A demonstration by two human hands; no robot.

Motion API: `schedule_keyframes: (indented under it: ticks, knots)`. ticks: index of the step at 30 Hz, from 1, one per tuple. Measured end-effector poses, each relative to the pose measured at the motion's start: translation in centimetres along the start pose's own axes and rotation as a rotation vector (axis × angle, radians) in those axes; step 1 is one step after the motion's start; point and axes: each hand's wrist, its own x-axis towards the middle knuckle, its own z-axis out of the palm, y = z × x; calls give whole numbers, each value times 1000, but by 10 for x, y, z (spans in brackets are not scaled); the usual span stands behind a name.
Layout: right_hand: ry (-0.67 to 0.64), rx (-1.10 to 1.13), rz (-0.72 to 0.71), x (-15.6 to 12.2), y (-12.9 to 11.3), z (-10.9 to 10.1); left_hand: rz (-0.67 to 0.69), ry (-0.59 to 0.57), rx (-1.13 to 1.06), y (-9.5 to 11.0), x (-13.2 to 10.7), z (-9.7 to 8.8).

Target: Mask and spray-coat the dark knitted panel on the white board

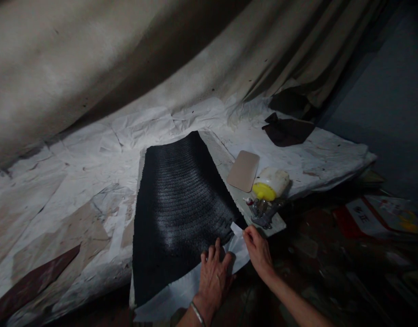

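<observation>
Pale cloth [134, 50] drapes behind a white-covered table [93, 165]. On it, a black sheet [181, 195] lies ahead of the hands and leftward, its long axis running away toward the cloth. White paper [241, 250] trims its near edge. Left hand [213, 274], nearer the sheet's middle, rests spread fingers there; right hand [258, 249] pinches paper at the near right corner. Rightward, a beige card [243, 171] and yellow-topped jar [274, 181] limit room; leftward, flat scraps [47, 281] leave more.
</observation>
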Motion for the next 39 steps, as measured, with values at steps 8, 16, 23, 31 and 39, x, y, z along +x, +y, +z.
schedule_keyframes:
  ticks: [8,16,23,31,39]
  knots:
    - [70,213,171,-21,18,4,-12,20,4,0,-1,4]
    - [37,329,194,-14,27,8,-10,22,-2,-1,-3,2]
    - [108,339,283,-22,35,10,-19,6,-11,2,-3,-2]
    - [142,534,338,-46,41,8,-21,60,-20,3,-5,1]
    - [88,531,350,-40,42,6,-58,75,-68,3,-6,-1]
